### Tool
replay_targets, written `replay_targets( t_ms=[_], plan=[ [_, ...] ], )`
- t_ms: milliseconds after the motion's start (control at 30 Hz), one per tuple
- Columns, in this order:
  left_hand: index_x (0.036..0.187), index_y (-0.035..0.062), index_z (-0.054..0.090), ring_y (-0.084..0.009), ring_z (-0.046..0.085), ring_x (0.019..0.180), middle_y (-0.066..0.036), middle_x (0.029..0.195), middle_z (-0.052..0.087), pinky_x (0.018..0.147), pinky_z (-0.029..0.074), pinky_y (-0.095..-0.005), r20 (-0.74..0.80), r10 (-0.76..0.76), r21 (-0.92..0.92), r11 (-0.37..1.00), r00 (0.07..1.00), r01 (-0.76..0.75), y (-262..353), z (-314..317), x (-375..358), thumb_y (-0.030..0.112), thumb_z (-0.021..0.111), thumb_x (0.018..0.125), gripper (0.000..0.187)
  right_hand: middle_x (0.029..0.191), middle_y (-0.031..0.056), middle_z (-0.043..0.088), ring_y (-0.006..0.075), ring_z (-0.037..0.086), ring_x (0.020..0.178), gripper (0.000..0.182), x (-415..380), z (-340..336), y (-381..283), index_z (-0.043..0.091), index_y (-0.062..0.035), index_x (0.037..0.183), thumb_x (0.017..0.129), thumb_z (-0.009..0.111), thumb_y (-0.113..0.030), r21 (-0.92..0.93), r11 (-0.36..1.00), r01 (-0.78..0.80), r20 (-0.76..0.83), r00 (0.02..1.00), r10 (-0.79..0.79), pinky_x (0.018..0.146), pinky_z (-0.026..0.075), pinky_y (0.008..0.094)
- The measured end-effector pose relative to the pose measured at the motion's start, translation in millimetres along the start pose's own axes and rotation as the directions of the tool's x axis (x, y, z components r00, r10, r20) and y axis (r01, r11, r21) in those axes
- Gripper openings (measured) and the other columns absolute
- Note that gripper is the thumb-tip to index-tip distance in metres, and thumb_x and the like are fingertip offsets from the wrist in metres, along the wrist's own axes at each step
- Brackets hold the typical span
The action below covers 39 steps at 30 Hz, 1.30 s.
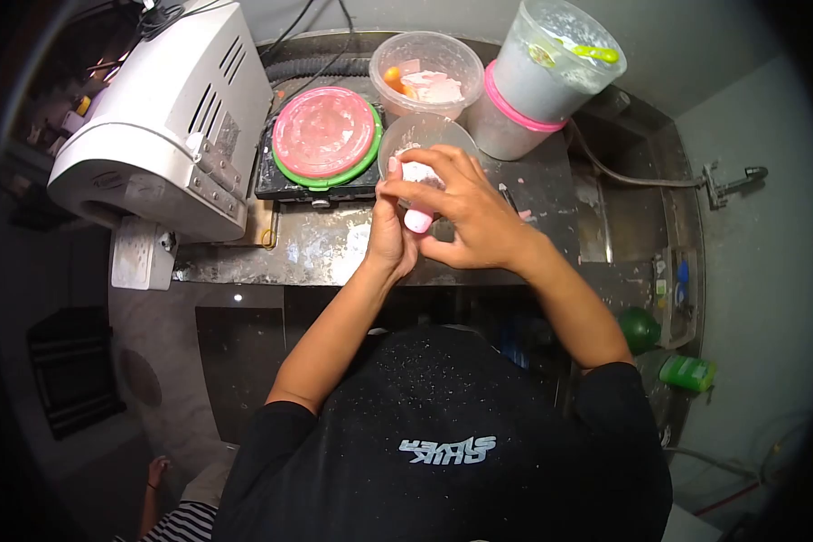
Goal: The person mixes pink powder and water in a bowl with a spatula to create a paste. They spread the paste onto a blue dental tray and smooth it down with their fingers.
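Both my hands meet above the front of the metal counter, at the near edge of a clear plastic tub (399,143). My left hand (390,239) is closed around the left side of a pink scoop (417,220), whose rounded pink end points toward me. White powder (420,173) shows at its far end. My right hand (479,212) arches over the scoop from the right, with its fingers across the powder and its thumb near the pink end. The fingers cover much of the scoop, so its full shape is hidden.
Left stands a large white machine (176,108). Beside it, a pink lid with a green rim (325,135) rests on a black scale (271,181). Behind are a tub with pinkish contents (425,59) and stacked powder tubs (542,72). A sink tap (732,181) is right; another person's hand (158,471) shows lower left.
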State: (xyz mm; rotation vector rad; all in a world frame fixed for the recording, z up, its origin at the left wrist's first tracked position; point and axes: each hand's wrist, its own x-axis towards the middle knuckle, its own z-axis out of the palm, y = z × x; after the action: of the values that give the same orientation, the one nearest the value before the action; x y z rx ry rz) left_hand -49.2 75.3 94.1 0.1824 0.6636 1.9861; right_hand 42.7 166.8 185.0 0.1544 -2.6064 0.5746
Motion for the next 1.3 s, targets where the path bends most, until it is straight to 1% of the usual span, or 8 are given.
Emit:
replay_targets(
  t_ms=[267,400,500,633,800,1067,1167,1300],
  plan=[
    [0.126,0.0033,0.045,-0.0217,0.054,0.112,-0.012,0.121,0.056,0.097,0.044,-0.0388,0.045,-0.034,-0.02,0.999,0.998,0.035,-7,10,0,0.049,0.053,0.089,0.06,0.082,0.0122,0.062,0.0235,0.059,0.069,0.01,-40,-14,1,0.063,0.0005,0.088,0.082,0.065,-0.007,0.259,0.899,-0.353,-0.229,0.882,0.413,0.065,0.047,0.0298],
    [0.13,0.0063,0.044,-0.0235,0.051,0.117,-0.011,0.126,0.053,0.102,0.039,-0.0407,0.097,-0.173,-0.001,0.985,0.98,0.173,-20,6,-2,0.053,0.053,0.085,0.065,0.086,0.0109,0.064,0.0222,0.061,0.074,0.011,-71,-32,-12,0.063,0.0003,0.089,0.079,0.067,-0.001,0.333,0.851,-0.407,-0.338,0.791,0.51,0.068,0.048,0.0283],
    [0.13,0.0065,0.044,-0.0239,0.05,0.117,-0.011,0.127,0.052,0.102,0.039,-0.0408,0.132,-0.302,0.067,0.953,0.944,0.295,-34,15,-7,0.053,0.053,0.085,0.066,0.085,0.0103,0.064,0.0221,0.062,0.075,0.011,-83,-36,-8,0.063,0.0003,0.09,0.079,0.066,-0.001,0.13,0.907,-0.401,-0.402,0.815,0.418,0.068,0.048,0.0288],
    [0.13,0.0062,0.044,-0.0253,0.049,0.118,-0.012,0.128,0.051,0.103,0.038,-0.0417,0.182,-0.367,0.061,0.93,0.912,0.362,-54,23,-4,0.053,0.055,0.084,0.067,0.086,0.0111,0.064,0.023,0.062,0.077,0.012,-119,-37,-17,0.063,0.0006,0.09,0.079,0.066,0.0,0.174,0.845,-0.505,-0.293,0.793,0.534,0.069,0.049,0.0299],
    [0.13,0.0033,0.043,-0.0254,0.05,0.117,-0.013,0.126,0.052,0.101,0.04,-0.0427,0.211,-0.422,0.073,0.906,0.882,0.417,-74,36,6,0.047,0.058,0.083,0.066,0.084,0.0106,0.064,0.0214,0.064,0.076,0.008,-147,-56,-3,0.061,0.0003,0.09,0.082,0.064,-0.002,0.079,0.86,-0.504,-0.52,0.715,0.467,0.068,0.049,0.03],
    [0.13,0.0053,0.044,-0.0264,0.049,0.118,-0.011,0.128,0.051,0.102,0.038,-0.0436,0.15,-0.395,0.128,0.917,0.906,0.378,-139,74,36,0.053,0.058,0.08,0.07,0.083,0.0069,0.063,0.0105,0.059,0.07,0.014,-203,-60,25,0.06,-0.0023,0.093,0.088,0.062,-0.015,0.613,0.486,-0.623,-0.359,0.328,0.874,0.06,0.045,0.0248],
    [0.131,0.0055,0.044,-0.0267,0.048,0.119,-0.012,0.13,0.049,0.102,0.038,-0.0434,0.117,-0.451,0.139,0.89,0.885,0.435,-167,83,51,0.059,0.055,0.079,0.075,0.084,0.0065,0.062,0.0082,0.056,0.065,0.02,-221,-77,49,0.059,-0.0039,0.096,0.086,0.066,-0.02,0.326,0.718,-0.616,-0.58,0.47,0.666,0.059,0.044,0.0228],
    [0.134,0.0057,0.042,-0.0273,0.046,0.121,-0.012,0.133,0.048,0.102,0.037,-0.0431,0.105,-0.513,0.14,0.856,0.852,0.498,-195,98,70,0.068,0.05,0.077,0.084,0.072,0.0003,0.057,0.0072,0.05,0.062,0.023,-276,-162,92,0.059,-0.0019,0.084,0.081,0.071,-0.022,0.404,0.564,-0.72,-0.674,0.183,0.716,0.058,0.041,0.0234]
  ],
)
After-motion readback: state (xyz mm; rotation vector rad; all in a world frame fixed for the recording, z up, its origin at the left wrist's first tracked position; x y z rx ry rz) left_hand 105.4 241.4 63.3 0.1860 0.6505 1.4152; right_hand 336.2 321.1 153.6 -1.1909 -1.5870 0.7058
